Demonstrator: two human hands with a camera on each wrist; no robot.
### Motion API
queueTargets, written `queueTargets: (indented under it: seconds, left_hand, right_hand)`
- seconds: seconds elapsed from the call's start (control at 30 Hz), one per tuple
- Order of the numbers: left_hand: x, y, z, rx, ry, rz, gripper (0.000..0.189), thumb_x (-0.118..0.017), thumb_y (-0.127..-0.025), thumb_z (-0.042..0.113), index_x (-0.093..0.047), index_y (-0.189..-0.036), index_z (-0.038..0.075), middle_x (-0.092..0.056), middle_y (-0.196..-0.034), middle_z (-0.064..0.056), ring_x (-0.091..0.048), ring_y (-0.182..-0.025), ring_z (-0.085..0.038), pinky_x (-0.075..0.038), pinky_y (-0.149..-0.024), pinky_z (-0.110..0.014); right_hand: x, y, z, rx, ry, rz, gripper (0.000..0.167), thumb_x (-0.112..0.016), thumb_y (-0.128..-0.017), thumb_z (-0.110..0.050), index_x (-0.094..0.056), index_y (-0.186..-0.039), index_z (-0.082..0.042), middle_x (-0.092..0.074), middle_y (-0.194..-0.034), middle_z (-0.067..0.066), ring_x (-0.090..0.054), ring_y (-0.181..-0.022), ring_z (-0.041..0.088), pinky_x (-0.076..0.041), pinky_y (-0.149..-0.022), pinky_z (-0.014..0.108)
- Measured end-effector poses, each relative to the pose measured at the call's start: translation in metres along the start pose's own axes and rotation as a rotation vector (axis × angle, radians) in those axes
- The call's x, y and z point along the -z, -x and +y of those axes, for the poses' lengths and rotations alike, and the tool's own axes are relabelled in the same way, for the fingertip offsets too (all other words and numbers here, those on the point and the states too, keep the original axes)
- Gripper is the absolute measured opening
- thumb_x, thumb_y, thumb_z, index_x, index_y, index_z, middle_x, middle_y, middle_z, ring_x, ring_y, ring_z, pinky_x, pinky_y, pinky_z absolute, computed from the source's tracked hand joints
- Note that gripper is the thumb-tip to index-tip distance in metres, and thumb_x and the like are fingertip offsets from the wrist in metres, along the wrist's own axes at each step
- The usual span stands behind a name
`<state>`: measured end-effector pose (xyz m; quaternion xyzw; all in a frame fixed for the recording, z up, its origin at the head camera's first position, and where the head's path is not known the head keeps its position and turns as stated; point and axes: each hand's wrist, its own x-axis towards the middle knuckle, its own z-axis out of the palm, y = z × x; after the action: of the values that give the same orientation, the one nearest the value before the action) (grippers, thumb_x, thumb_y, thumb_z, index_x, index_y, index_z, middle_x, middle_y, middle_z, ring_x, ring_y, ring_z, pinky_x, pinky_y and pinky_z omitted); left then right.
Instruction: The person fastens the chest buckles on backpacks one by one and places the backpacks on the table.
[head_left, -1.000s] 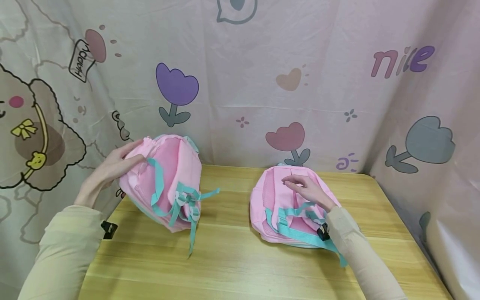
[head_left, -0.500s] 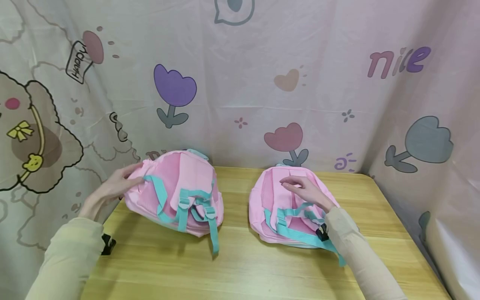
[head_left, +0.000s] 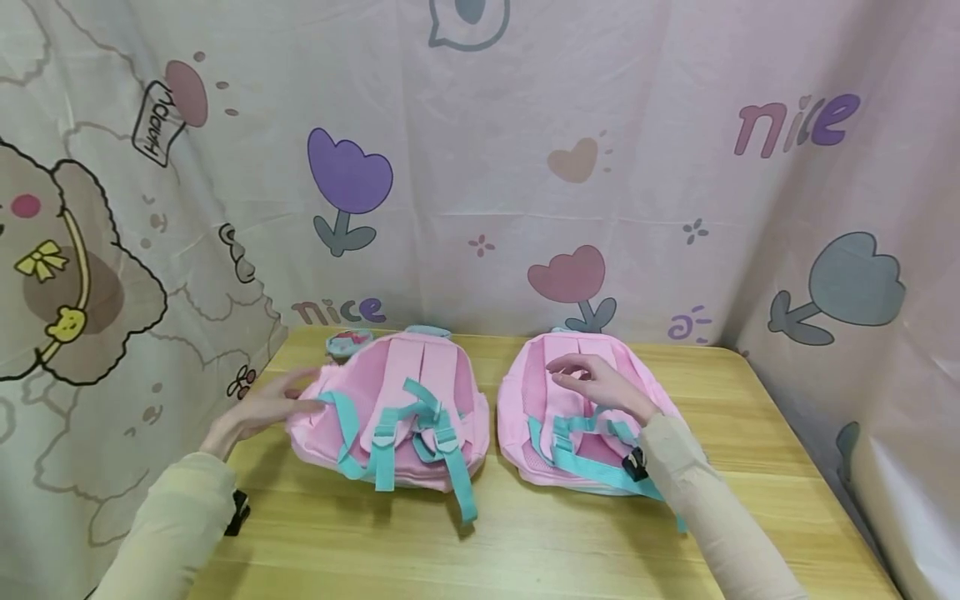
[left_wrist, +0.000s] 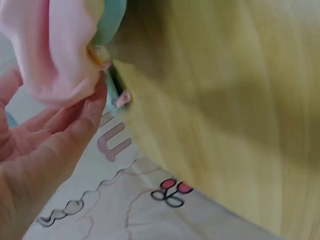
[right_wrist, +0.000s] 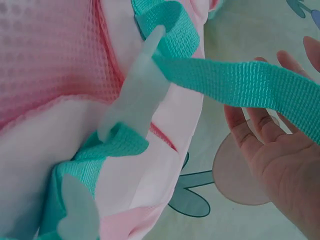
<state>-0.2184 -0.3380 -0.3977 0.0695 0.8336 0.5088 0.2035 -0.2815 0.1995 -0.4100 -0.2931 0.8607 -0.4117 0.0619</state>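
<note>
Since the left backpack looks soft and probably light, its side edge should suit the left grip pinching it, the right grip hanging loose.

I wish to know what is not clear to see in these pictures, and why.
Left backpack, head view: front hidden by its strap side.
Right backpack, head view: right side partly behind the right sleeve.
Patterned thing behind the left backpack, head view: partly hidden, too small to identify.
Left hand, left wrist view: cut off by the left edge.
Right hand, right wrist view: fingers partly covered by a teal strap.
</note>
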Motion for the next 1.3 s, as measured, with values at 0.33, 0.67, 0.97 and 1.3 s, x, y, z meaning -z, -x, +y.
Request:
queueTargets:
  seconds: [0.33,0.67,0.97,1.3]
  left_hand:
    - [-0.011,-0.006,-0.002,0.066,-0.117,-0.008,0.072,-0.050,-0.104,0.017,-0.008,-0.155,-0.013,-0.027,-0.149,-0.047,-0.036,-0.136,-0.060,-0.039,-0.109,-0.067]
    - [-0.022,-0.023,0.048,-0.136,-0.285,0.043,0.062,-0.049,-0.106,0.026,-0.027,-0.154,-0.007,-0.036,-0.153,-0.037,-0.035,-0.142,-0.055,-0.036,-0.112,-0.065]
    - [-0.063,-0.051,0.084,-0.244,-0.425,-0.017,0.046,-0.055,-0.104,0.027,-0.055,-0.138,-0.004,-0.062,-0.134,-0.024,-0.059,-0.124,-0.040,-0.050,-0.103,-0.052]
    - [-0.106,-0.080,0.081,-0.246,-0.467,-0.160,0.031,-0.066,-0.097,0.031,-0.068,-0.114,0.005,-0.072,-0.107,-0.009,-0.062,-0.095,-0.017,-0.053,-0.087,-0.030]
  right_hand:
    - [-0.003,0.000,-0.002,-0.005,0.004,-0.004,0.033,-0.061,-0.100,-0.018,-0.065,-0.128,0.001,-0.067,-0.125,0.023,-0.061,-0.112,0.031,-0.050,-0.097,0.045]
    - [-0.005,-0.006,-0.017,0.012,0.019,-0.014,0.032,-0.063,-0.099,-0.019,-0.066,-0.126,-0.001,-0.068,-0.123,0.022,-0.063,-0.111,0.030,-0.051,-0.097,0.046]
    - [-0.010,-0.019,-0.036,0.118,0.049,-0.050,0.033,-0.061,-0.100,-0.016,-0.064,-0.128,0.001,-0.067,-0.126,0.022,-0.064,-0.113,0.031,-0.053,-0.098,0.048]
    - [-0.033,-0.023,-0.030,0.077,0.030,-0.101,0.034,-0.062,-0.099,-0.016,-0.064,-0.127,0.002,-0.069,-0.124,0.020,-0.064,-0.112,0.030,-0.051,-0.099,0.046]
